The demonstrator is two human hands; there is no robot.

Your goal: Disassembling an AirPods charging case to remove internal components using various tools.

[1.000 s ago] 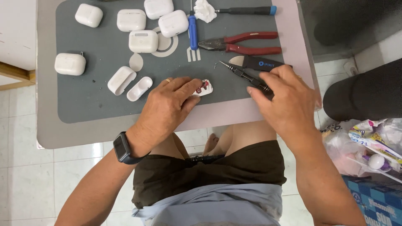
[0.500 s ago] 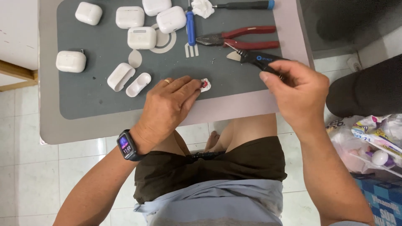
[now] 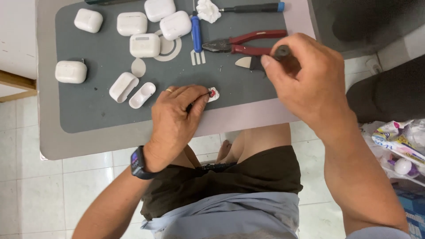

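Note:
My left hand (image 3: pixel 176 114) rests on the grey mat (image 3: pixel 97 110) near the table's front edge, fingertips pressing a small white part with a red spot (image 3: pixel 214 94). A ring is on one finger and a dark watch (image 3: pixel 138 163) on the wrist. My right hand (image 3: pixel 305 79) is lifted above the mat's right side, fingers closed round a dark-handled tool (image 3: pixel 281 53) seen end on; its tip is hidden by the hand. An opened white earbud case shell (image 3: pixel 123 86) and its separated half (image 3: pixel 142 95) lie just left of my left hand.
Several closed white earbud cases (image 3: pixel 144 45) sit on the mat's far left. Red-handled pliers (image 3: pixel 248 43), a blue-handled fork tool (image 3: pixel 196 35), a black screwdriver (image 3: pixel 252 8), a white wad (image 3: pixel 208 9) and a white pick (image 3: pixel 243 62) lie at the back right. Plastic bags (image 3: pixel 398 146) are on the floor at right.
My right hand has lifted the dark-handled tool off the mat and turned it upright toward the camera. My left hand has stayed on the small white part.

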